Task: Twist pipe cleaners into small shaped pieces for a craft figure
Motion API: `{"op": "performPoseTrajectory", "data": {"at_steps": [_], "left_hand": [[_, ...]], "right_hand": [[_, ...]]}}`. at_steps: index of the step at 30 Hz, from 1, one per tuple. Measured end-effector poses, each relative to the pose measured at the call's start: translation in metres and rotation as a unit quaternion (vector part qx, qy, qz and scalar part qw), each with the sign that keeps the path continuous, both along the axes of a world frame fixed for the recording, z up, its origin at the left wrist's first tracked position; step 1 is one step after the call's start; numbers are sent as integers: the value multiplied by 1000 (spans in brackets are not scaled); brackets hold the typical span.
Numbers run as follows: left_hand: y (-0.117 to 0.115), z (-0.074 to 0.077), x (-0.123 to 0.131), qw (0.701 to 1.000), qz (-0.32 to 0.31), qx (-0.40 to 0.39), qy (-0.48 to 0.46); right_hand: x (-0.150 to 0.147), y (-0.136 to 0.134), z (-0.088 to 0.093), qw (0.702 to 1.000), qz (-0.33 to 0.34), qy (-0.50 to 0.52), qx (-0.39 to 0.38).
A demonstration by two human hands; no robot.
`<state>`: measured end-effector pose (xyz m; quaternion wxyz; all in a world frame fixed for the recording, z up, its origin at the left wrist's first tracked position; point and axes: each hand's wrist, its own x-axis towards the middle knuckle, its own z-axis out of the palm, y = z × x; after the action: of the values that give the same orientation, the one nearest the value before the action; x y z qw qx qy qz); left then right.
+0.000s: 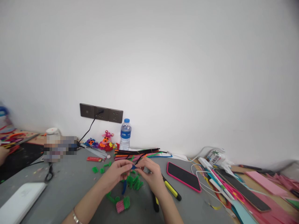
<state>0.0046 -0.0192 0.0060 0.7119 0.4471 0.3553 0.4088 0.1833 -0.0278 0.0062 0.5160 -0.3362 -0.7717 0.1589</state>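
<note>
My left hand (117, 172) and my right hand (151, 173) are close together over the grey table. Their fingertips pinch a small blue pipe cleaner piece (134, 167) between them. Another blue length (124, 187) shows just below the left fingers. Under the hands lie several bent green pipe cleaner pieces (134, 183). Nearer to me is a small pink and green pipe cleaner shape (122, 204). Yellow and black handled pliers (172, 188) lie partly hidden beneath my right forearm. Behind the hands is a bundle of coloured pipe cleaners (140, 151).
A water bottle (125, 135) stands by the wall, beside small colourful figures (105, 142). To the right are a pink-edged phone (183, 176), white cables and craft sheets (266, 183). A white device (23, 202) sits at left. Another person's hand (3, 154) shows at the far left.
</note>
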Motion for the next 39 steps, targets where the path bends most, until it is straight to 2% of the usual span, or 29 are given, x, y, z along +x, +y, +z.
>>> {"op": "performPoseTrajectory", "data": {"at_steps": [4,9,18,24,29,35,39], "left_hand": [[0,2,0,999,27,4,-20],[1,1,-2,997,67,31,-11],[0,2,-5,995,0,18,-99],[-1,7,-1,997,17,11,-72],[2,2,-5,998,41,21,-47],[3,1,-9,999,29,27,-15],[1,4,-10,999,12,32,-12]], "right_hand": [[1,-1,0,1000,-21,6,14],[1,0,1,1000,-15,1,3],[2,-4,10,998,15,56,-15],[1,-4,10,999,3,42,-18],[0,-7,11,999,21,18,-38],[1,-7,12,998,39,-16,-48],[3,-9,16,993,72,-19,-90]]}}
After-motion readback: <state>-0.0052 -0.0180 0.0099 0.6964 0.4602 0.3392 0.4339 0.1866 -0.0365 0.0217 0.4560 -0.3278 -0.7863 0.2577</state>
